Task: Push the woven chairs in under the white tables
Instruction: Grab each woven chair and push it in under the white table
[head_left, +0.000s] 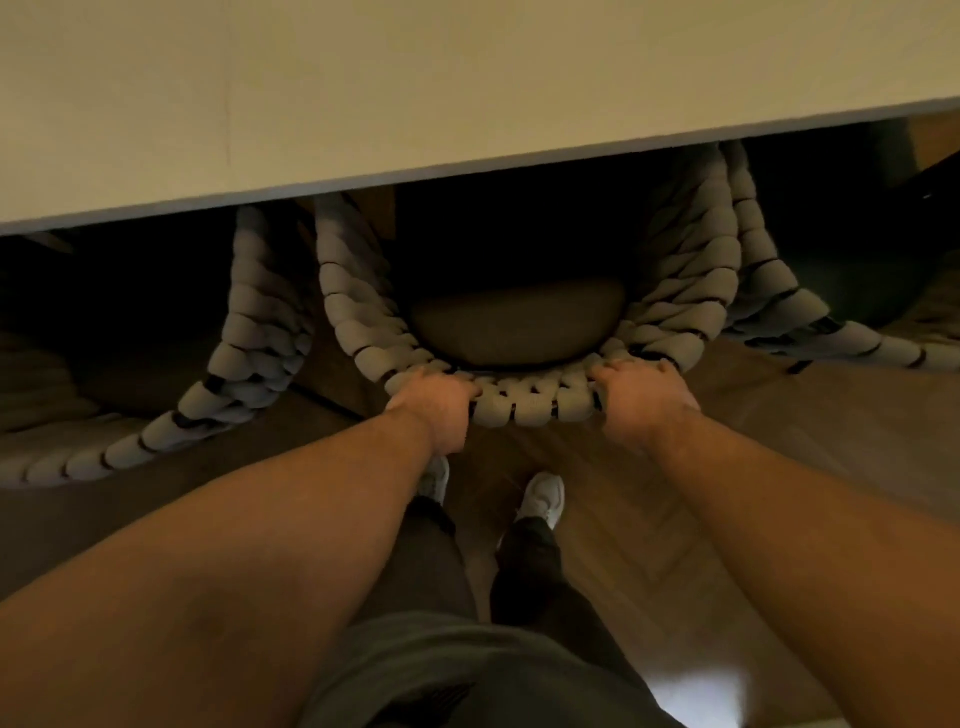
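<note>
The big white table (363, 78) fills the top. The woven chair (530, 408) sits mostly under its near edge, with only the curved back sticking out. My left hand (434, 402) and right hand (644, 395) both grip that back's top.

The middle woven chair (530, 408) is chunky grey braided rope with a rounded back and a dark seat cushion (514, 327). Its front is tucked under the white table (363, 104). The left chair (249, 332) and the right chair (779, 296) sit just beside it, same weave, also partly under the edge.
</note>
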